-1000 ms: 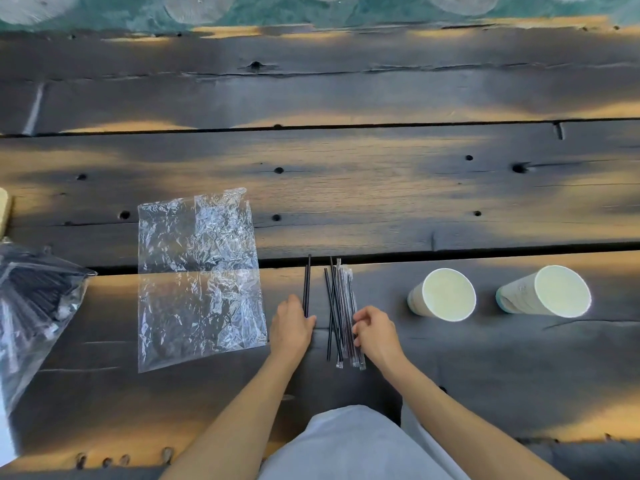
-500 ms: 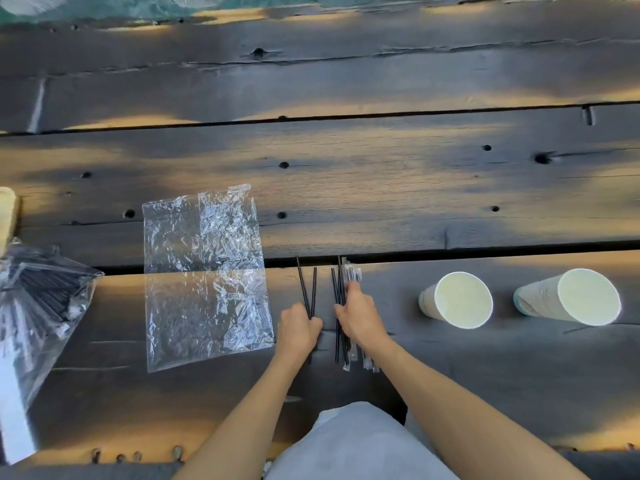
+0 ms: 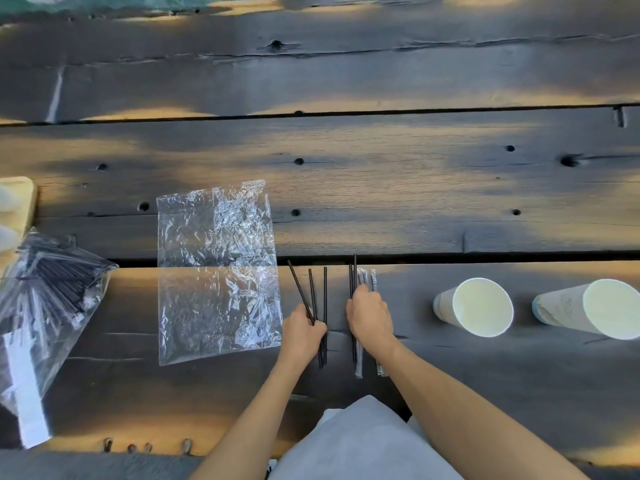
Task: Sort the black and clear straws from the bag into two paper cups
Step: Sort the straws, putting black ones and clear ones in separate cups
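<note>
Seen from the head camera, a dark plank table (image 3: 415, 202) carries everything, and the flat, empty clear bag (image 3: 216, 271) serves as the landmark. Just right of the bag's lower right corner, the left hand (image 3: 303, 329) lies on three black straws (image 3: 323, 296), its fingers curled over their near halves so that they fan out away from the person; whether it truly pinches them or only presses them down cannot be told. A little farther right of the bag, the right hand (image 3: 369, 317) lies palm-down on a mixed bundle of straws (image 3: 362, 282), a few black ones on its left and clear wrapped ones on its right, fingers bent over the bundle and pressing it to the table. Well right of the bag, two paper cups lie tipped on their sides with their mouths toward the camera: the nearer cup (image 3: 474, 306) and, beyond it, the farther cup (image 3: 588, 308). Left of the bag, at the table's edge, a second plastic bag full of straws (image 3: 45, 292) lies slumped.
</note>
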The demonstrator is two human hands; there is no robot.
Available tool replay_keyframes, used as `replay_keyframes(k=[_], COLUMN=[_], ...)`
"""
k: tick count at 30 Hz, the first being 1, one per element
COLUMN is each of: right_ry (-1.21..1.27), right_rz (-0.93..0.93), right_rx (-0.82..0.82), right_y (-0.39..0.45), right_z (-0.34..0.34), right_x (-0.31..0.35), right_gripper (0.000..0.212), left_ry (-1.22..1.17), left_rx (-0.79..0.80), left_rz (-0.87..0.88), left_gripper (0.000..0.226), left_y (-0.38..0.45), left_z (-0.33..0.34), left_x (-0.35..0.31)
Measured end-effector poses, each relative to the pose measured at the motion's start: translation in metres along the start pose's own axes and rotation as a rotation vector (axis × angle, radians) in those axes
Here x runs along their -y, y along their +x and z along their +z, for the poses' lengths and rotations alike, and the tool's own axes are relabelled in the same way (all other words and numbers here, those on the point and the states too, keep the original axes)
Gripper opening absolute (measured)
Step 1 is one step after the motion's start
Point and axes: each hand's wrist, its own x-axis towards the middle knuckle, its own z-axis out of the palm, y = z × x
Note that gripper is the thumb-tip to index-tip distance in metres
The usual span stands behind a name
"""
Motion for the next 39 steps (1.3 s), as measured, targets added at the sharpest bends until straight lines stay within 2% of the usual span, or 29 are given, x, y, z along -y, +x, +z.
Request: replay_keyframes(k=[3, 8, 13, 16, 21, 24, 29, 31, 35, 37, 39], right_ry=[0.060, 0.069, 0.001, -0.005, 0.086, 0.305, 0.860, 0.932, 0.872, 0.916, 1.118], right_rz=[0.005, -0.045, -0.081, -0.079, -0.019, -0.020, -0.059, -0.092, -0.188, -0.225, -0.199], right_rx=[-0.019, -0.009, 0.053, 0.091, 0.151, 0.204, 0.483, 0.474, 0.361, 0.396, 0.481], right_y=[-0.002, -0.003, -0.004, -0.003, 0.005, 0.008, -0.007, -0.009, -0.011, -0.015, -0.020], right_z=[0.000, -0.001, 0.003, 0.002, -0.004, -0.016, -0.041, -0.043, -0.050, -0.054, -0.059], right_x=[-0.002, -0.005, -0.004, -0.001, -0.001, -0.007, -0.020, -0.025, -0.033, -0.039, -0.041], right_gripper=[0.019, 0.021, 0.021, 0.014, 0.015, 0.021, 0.018, 0.019, 0.027, 0.020, 0.021], left_ry=[0.035, 0.171, 0.308, 0.218, 0.038, -0.058, -0.354, -0.488, -0.588, -0.638, -0.697], left_rx=[-0.043, -0.086, -0.026, 0.000, 0.053, 0.120, 0.274, 0.334, 0.373, 0.431, 0.519], left_rz=[0.023, 0.030, 0.052, 0.065, 0.036, 0.008, 0.061, 0.079, 0.111, 0.119, 0.091], left_gripper=[0.007, 0.027, 0.020, 0.018, 0.025, 0.032, 0.024, 0.025, 0.024, 0.025, 0.024], left_y=[-0.003, -0.001, 0.002, 0.007, 0.004, 0.000, -0.026, -0.037, -0.050, -0.056, -0.062], left_z=[-0.003, 0.002, 0.001, -0.002, -0.010, -0.014, -0.018, -0.015, -0.012, -0.012, -0.012], left_x=[-0.001, -0.005, -0.011, -0.007, -0.008, -0.015, -0.038, -0.045, -0.053, -0.054, -0.054])
